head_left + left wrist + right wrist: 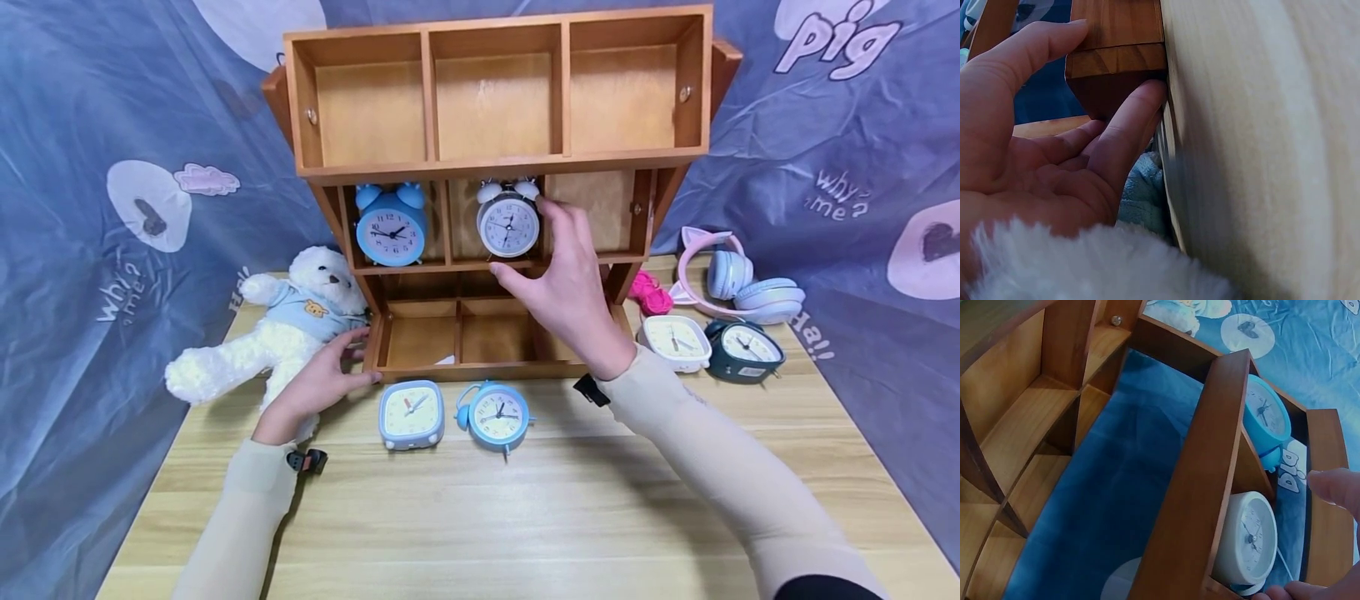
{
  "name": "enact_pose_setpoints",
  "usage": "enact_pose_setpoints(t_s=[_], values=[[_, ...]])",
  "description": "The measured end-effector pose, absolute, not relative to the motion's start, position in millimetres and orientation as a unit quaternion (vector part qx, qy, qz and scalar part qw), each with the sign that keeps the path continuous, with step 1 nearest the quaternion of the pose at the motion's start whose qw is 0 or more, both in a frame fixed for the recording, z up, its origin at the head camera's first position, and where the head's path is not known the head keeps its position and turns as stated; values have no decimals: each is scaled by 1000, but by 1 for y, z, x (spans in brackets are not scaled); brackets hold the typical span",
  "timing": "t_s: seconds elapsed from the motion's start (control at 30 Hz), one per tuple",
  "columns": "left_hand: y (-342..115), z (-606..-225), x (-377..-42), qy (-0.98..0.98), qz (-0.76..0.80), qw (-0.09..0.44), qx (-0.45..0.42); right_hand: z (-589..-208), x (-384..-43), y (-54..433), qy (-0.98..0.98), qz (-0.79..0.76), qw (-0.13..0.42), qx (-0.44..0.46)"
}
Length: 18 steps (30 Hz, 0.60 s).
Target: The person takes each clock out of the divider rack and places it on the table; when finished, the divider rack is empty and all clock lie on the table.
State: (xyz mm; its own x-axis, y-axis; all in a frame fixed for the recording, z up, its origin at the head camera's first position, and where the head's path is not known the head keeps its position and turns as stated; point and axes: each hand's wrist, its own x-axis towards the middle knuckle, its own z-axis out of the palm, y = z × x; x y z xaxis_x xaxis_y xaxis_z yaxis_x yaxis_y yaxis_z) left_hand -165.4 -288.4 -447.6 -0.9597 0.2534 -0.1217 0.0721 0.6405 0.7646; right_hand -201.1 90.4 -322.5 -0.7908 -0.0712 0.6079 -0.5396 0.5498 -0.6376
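My left hand (pixel 318 385) grips the lower left corner of a wooden shelf rack (pixel 480 372); in the left wrist view the thumb lies on one side of the wooden end (pixel 1116 59), fingers on the other. My right hand (pixel 570 283) reaches to a white twin-bell alarm clock (pixel 508 225) standing upright in the middle tier's centre compartment. Its fingertips are right at the clock's right bell, while the thumb stands apart, low in front of the face. In the compartment to the left stands a blue twin-bell alarm clock (pixel 392 229).
On the table before the rack lie a blue-grey square clock (pixel 412 414) and a light-blue alarm clock (pixel 498 415). A white teddy bear (pixel 300 308) leans at left. At right are a white clock (pixel 675 342), dark green clock (pixel 744 350), pink yarn (pixel 650 292) and cat-ear headphones (pixel 731 275).
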Motion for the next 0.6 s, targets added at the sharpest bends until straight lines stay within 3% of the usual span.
enact_pose_setpoints(t_s=[0.6], values=[[-287,-446,-166,895,422,107,99,-340,-226,75,-815,393,368,214]])
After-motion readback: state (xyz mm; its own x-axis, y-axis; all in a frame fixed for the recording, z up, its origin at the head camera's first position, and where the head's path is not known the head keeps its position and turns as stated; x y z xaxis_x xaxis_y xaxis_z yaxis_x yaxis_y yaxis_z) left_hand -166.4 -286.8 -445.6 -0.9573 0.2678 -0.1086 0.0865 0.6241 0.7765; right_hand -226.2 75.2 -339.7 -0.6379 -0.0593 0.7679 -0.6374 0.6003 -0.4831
